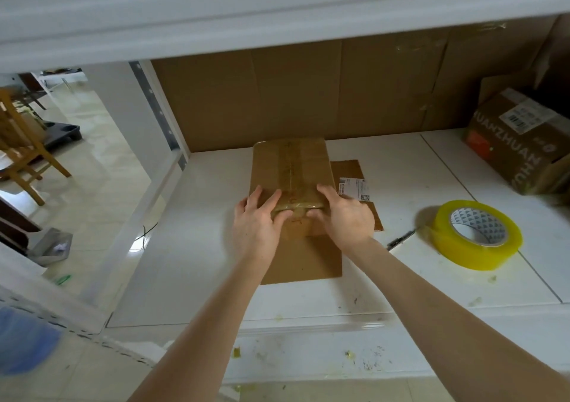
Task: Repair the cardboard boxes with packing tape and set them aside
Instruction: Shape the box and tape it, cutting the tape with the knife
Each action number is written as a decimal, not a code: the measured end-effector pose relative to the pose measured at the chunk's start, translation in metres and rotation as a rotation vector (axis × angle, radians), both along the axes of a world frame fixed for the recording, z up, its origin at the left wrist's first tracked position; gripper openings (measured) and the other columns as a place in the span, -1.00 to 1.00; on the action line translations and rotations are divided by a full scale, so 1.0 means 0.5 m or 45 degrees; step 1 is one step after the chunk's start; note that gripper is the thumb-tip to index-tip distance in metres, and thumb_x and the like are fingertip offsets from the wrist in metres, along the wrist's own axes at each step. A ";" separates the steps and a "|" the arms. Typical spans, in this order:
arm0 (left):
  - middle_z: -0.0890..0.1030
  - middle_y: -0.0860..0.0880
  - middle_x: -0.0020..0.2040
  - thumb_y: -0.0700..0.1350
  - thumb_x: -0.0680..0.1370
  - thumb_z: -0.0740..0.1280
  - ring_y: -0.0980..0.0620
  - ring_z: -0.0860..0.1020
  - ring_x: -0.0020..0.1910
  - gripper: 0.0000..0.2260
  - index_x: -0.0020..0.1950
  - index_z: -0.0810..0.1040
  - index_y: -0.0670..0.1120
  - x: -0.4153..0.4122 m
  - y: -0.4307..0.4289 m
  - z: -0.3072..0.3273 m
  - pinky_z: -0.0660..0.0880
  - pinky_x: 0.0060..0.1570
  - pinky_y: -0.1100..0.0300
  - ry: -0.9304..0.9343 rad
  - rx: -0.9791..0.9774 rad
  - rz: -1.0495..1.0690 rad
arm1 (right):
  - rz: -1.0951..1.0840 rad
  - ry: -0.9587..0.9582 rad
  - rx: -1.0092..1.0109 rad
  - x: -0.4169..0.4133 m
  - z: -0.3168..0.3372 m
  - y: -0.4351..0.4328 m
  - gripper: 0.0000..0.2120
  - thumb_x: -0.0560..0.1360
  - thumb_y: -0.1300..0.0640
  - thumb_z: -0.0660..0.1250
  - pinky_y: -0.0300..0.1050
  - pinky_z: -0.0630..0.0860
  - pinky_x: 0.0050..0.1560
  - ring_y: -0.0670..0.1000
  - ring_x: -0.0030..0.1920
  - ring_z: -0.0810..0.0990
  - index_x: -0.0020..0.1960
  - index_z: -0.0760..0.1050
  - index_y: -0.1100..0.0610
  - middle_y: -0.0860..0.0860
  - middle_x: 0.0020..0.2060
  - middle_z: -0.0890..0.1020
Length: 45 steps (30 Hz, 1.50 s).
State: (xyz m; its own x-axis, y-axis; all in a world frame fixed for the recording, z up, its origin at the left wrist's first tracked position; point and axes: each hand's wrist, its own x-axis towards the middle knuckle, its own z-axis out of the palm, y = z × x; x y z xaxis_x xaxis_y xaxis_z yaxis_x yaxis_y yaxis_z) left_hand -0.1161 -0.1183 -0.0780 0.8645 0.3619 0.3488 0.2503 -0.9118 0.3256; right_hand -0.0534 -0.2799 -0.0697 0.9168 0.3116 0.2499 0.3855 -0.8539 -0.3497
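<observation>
A small brown cardboard box stands on the white shelf, with clear tape running along its top seam and across its near edge. My left hand and my right hand rest on that near edge. Their fingers lie fairly straight on the top and their thumbs press the tape against the front face. A roll of yellowish packing tape lies flat on the shelf to the right, apart from both hands.
Flat cardboard lies under the box, beside a piece bearing a shipping label. A printed brown box sits at the back right. Cardboard sheets line the back wall. A small metal tool lies near the roll.
</observation>
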 end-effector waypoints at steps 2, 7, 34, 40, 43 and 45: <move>0.35 0.00 0.46 0.08 0.58 0.26 -0.09 0.40 0.37 -0.63 0.38 0.46 0.09 -0.005 0.015 -0.007 0.41 0.26 0.06 -0.079 -0.134 -0.064 | 0.078 0.008 0.083 0.009 -0.004 -0.017 -0.47 0.54 -0.19 0.22 -0.03 0.59 -0.03 0.07 -0.10 0.65 0.48 0.28 -0.10 0.02 -0.08 0.68; 0.27 -0.04 0.51 0.02 0.65 0.08 -0.10 0.44 0.33 -0.53 0.55 0.15 -0.07 -0.024 0.029 -0.019 0.38 0.28 0.07 -0.059 -0.329 0.034 | 0.078 0.047 -0.006 0.009 -0.001 -0.013 -0.51 0.62 -0.17 0.07 -0.08 0.55 -0.17 0.03 -0.19 0.61 0.53 0.15 -0.15 0.00 -0.23 0.58; 0.11 -0.06 0.56 0.25 0.52 0.22 -0.12 0.11 0.52 -0.34 0.54 0.10 0.06 0.084 -0.035 0.076 0.15 0.46 -0.08 0.524 0.332 -0.116 | -0.207 0.297 -0.624 0.022 -0.009 -0.216 -0.61 0.52 0.38 0.18 -0.01 0.52 0.05 0.17 0.23 0.49 0.33 0.44 0.23 0.14 0.23 0.44; 0.06 0.02 0.57 0.13 0.53 0.26 -0.07 0.08 0.53 -0.36 0.55 0.06 0.12 0.058 0.001 0.094 0.16 0.46 -0.02 0.615 0.304 -0.297 | -0.260 0.273 -0.655 0.057 -0.013 -0.241 -0.60 0.56 0.36 0.17 -0.02 0.51 0.08 0.17 0.29 0.39 0.39 0.38 0.20 0.16 0.24 0.43; 0.09 0.09 0.56 0.01 0.53 0.30 0.02 0.13 0.52 -0.38 0.53 0.10 0.17 0.035 0.014 0.104 0.25 0.43 0.04 0.629 0.300 -0.500 | -0.287 0.316 -0.473 0.067 0.019 -0.227 -0.64 0.59 0.28 0.17 0.02 0.49 0.12 0.19 0.27 0.42 0.38 0.38 0.16 0.15 0.22 0.42; 0.12 0.17 0.54 -0.10 0.52 0.31 0.12 0.23 0.47 -0.39 0.51 0.15 0.21 0.015 0.023 0.105 0.32 0.36 0.15 0.583 0.257 -0.633 | -0.226 0.225 -0.147 0.073 0.051 -0.199 -0.68 0.61 0.09 0.20 0.02 0.49 0.07 0.15 0.23 0.45 0.35 0.38 0.05 0.10 0.21 0.42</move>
